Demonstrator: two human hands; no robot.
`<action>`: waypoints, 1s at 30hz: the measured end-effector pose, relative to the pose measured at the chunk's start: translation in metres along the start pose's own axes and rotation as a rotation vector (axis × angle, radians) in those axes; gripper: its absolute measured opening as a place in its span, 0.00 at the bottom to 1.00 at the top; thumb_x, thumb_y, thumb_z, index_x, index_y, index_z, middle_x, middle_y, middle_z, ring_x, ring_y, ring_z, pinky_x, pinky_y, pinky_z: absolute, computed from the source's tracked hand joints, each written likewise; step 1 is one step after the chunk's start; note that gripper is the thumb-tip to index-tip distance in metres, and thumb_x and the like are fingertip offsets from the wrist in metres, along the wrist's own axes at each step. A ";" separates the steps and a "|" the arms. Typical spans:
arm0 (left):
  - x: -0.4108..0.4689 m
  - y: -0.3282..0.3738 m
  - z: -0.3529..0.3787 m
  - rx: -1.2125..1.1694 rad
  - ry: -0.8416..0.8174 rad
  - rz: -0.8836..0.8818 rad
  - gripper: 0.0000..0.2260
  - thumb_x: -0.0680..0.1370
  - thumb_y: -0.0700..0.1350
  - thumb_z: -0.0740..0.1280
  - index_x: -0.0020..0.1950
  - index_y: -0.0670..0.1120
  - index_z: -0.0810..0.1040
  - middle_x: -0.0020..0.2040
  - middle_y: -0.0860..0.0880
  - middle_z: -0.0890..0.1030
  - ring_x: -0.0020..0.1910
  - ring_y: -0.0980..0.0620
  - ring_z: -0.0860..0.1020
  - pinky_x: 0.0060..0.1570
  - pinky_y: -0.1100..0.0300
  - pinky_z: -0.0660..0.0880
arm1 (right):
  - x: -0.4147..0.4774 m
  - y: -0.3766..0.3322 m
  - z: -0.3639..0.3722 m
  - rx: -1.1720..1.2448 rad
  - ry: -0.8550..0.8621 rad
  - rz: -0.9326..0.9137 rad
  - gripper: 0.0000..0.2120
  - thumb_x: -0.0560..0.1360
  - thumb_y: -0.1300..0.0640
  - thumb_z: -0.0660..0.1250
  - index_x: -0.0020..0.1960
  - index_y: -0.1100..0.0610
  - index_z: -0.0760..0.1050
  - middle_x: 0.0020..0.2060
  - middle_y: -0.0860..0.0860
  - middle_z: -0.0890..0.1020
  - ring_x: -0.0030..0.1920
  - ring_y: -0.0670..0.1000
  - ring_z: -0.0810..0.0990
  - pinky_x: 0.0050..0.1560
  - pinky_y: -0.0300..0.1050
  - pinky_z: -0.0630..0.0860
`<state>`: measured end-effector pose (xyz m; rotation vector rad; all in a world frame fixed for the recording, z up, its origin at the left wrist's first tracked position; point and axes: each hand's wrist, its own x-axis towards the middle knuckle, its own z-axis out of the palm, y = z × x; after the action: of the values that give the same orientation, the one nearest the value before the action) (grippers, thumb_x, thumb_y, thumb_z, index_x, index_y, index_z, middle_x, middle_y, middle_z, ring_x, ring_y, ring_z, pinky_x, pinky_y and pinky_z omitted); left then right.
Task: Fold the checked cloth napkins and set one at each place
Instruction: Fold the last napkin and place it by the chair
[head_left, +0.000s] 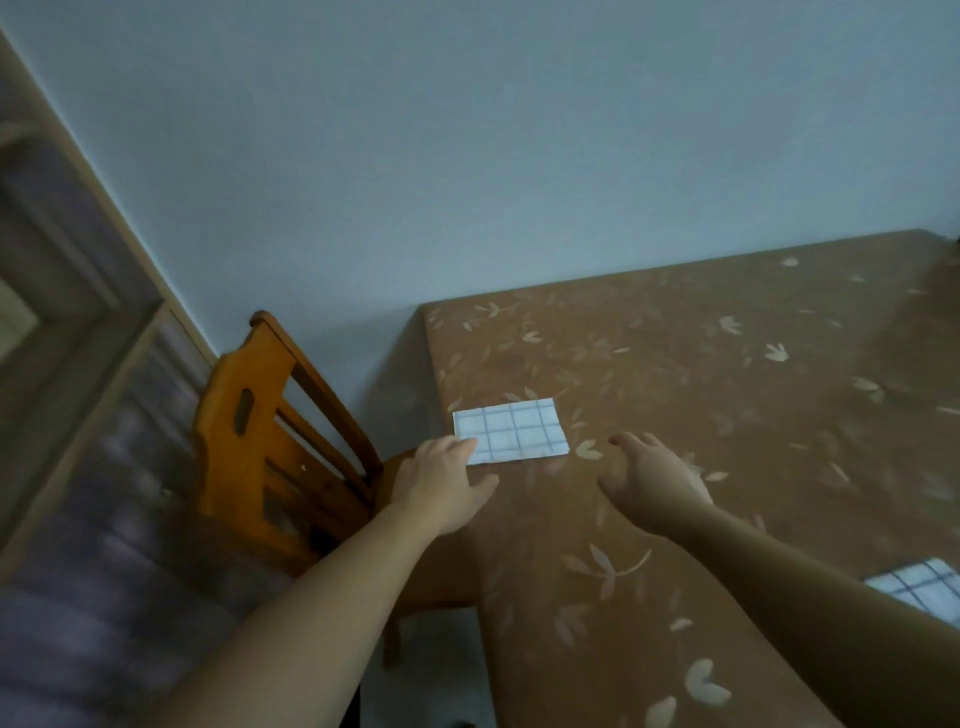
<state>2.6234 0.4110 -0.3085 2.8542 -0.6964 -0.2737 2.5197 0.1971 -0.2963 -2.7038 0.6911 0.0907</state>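
Neatly folded white blue-checked napkin (510, 431) flat on table (675, 415).

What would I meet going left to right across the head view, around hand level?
Wooden chair → left hand → folded checked napkin → right hand → second checked napkin at the right edge.

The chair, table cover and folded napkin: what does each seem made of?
The chair looks like wood, varnished glossy orange-brown, with carved slats. The table cover seems a smooth brown sheet, perhaps vinyl, printed with pale leaves. The folded napkin looks like thin cloth, white with blue checks, lying flat.
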 end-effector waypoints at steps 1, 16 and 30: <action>-0.020 0.005 -0.002 0.007 -0.002 -0.022 0.28 0.78 0.64 0.58 0.74 0.53 0.65 0.72 0.52 0.69 0.70 0.49 0.66 0.65 0.50 0.67 | -0.017 0.004 -0.005 -0.049 -0.001 -0.040 0.28 0.75 0.44 0.63 0.73 0.49 0.63 0.68 0.48 0.71 0.65 0.52 0.73 0.65 0.54 0.71; -0.089 0.001 -0.021 0.023 -0.055 -0.130 0.34 0.79 0.64 0.57 0.80 0.50 0.53 0.80 0.49 0.55 0.78 0.48 0.53 0.74 0.46 0.56 | -0.060 -0.030 0.002 -0.153 -0.056 -0.181 0.33 0.76 0.37 0.60 0.76 0.51 0.57 0.75 0.49 0.62 0.74 0.52 0.62 0.70 0.56 0.62; 0.022 -0.008 0.030 -0.346 -0.079 -0.284 0.22 0.81 0.52 0.63 0.73 0.46 0.68 0.71 0.47 0.71 0.69 0.48 0.70 0.62 0.58 0.67 | 0.091 -0.030 0.049 -0.019 -0.185 -0.106 0.22 0.77 0.44 0.61 0.66 0.54 0.69 0.63 0.52 0.75 0.61 0.56 0.74 0.59 0.55 0.73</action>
<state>2.6395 0.4035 -0.3426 2.6092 -0.2223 -0.4970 2.6151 0.1977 -0.3465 -2.7003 0.4934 0.3175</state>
